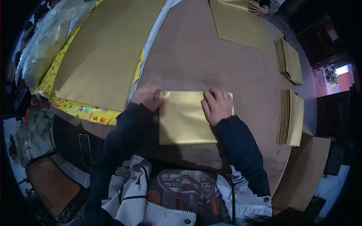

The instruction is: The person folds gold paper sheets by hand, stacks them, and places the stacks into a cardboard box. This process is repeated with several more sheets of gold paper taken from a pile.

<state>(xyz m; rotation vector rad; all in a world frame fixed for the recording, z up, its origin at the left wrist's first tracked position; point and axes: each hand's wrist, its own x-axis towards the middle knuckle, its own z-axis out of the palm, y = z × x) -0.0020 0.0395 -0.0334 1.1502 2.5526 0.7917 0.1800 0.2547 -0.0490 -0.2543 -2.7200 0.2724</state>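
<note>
A folded sheet of gold paper (184,120) lies flat on the brown table (196,56) right in front of me. My left hand (148,96) presses on its top left corner with curled fingers. My right hand (217,106) lies flat on the top right part, fingers along the upper edge. Both sleeves are dark blue.
A large stack of gold sheets (102,52) on yellow printed wrapping lies at the left. Two piles of folded gold pieces (289,60) (290,117) sit at the right edge. Another person's hand (258,9) rests on a gold sheet (237,24) at the far side.
</note>
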